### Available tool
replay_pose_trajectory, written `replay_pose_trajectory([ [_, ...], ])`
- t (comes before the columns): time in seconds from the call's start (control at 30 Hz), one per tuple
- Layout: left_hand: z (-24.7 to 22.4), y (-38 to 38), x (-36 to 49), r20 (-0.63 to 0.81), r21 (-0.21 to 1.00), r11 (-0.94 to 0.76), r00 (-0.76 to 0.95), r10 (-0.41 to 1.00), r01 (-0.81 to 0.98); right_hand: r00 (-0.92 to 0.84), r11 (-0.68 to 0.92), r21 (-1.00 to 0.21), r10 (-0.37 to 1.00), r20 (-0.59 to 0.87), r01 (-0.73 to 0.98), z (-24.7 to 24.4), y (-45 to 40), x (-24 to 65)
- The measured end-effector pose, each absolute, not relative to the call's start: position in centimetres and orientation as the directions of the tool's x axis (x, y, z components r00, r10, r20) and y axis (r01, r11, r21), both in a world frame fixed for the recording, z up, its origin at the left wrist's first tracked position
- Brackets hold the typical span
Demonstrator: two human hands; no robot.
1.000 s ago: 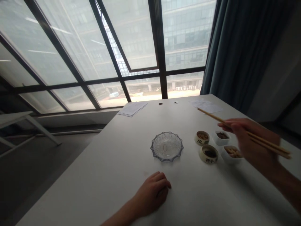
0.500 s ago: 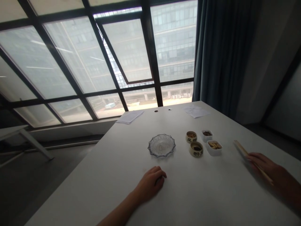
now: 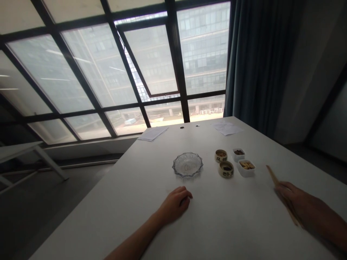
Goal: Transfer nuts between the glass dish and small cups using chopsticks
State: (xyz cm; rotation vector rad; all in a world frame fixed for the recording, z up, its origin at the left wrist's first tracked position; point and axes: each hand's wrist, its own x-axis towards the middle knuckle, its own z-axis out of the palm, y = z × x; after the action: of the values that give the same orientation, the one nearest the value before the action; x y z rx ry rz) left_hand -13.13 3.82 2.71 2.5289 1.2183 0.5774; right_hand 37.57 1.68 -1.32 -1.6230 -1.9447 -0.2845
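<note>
My right hand (image 3: 291,196) is closed round a pair of light wooden chopsticks (image 3: 271,174), their tips pointing up and to the left. Curled on the table, my left hand (image 3: 177,204) rests just below a scalloped clear glass bowl (image 3: 187,165); whether anything is inside its fingers is hidden. Between the glass bowl and the chopsticks stand two round cream bowls with dark characters, the rear one (image 3: 221,155) and the front one (image 3: 226,169), both holding small dark or brown pieces. Beside them are a white dish of dark pieces (image 3: 239,154) and a white dish of pale yellow pieces (image 3: 246,168).
On the white table (image 3: 130,213), stacked papers (image 3: 153,134) lie at the far left edge and a loose sheet (image 3: 227,128) at the far right. Two small round items sit between them. Windows and a blue curtain (image 3: 249,72) stand behind; another table (image 3: 20,151) is at left.
My right hand has moved left with the chopsticks, which now stand at a steeper angle. The view has shifted slightly; my left hand stays curled in nearly the same place.
</note>
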Motion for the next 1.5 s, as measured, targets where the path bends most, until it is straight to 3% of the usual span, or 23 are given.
replay_pose_trajectory([
  [0.1,2.8,3.6,-13.0,0.233,0.36,-0.635,0.593,0.771,0.684,-0.209,0.332,-0.129,0.805,0.555,0.935,-0.1,1.5,35.5],
  [0.27,3.1,2.6,-12.2,0.202,0.276,-0.688,0.659,0.724,0.671,-0.308,0.539,-0.199,0.704,0.64,0.818,2.5,0.4,25.9],
  [0.47,2.6,1.4,-11.1,0.091,0.212,-0.684,0.683,0.725,0.698,-0.515,0.671,-0.306,0.726,0.456,0.676,0.8,0.4,17.3],
  [0.63,2.1,1.9,-11.4,0.011,0.21,-0.657,0.67,0.742,0.724,-0.594,0.605,-0.407,0.786,0.171,0.684,-0.5,1.1,15.9],
  [0.7,2.1,2.1,-11.6,0.002,0.223,-0.65,0.667,0.745,0.726,-0.602,0.589,-0.429,0.789,0.122,0.685,-0.2,1.2,16.0],
  [1.5,2.0,2.7,-11.9,0.054,0.283,-0.672,0.688,0.724,0.685,-0.626,0.635,-0.459,0.755,0.195,0.622,0.8,2.6,17.2],
])
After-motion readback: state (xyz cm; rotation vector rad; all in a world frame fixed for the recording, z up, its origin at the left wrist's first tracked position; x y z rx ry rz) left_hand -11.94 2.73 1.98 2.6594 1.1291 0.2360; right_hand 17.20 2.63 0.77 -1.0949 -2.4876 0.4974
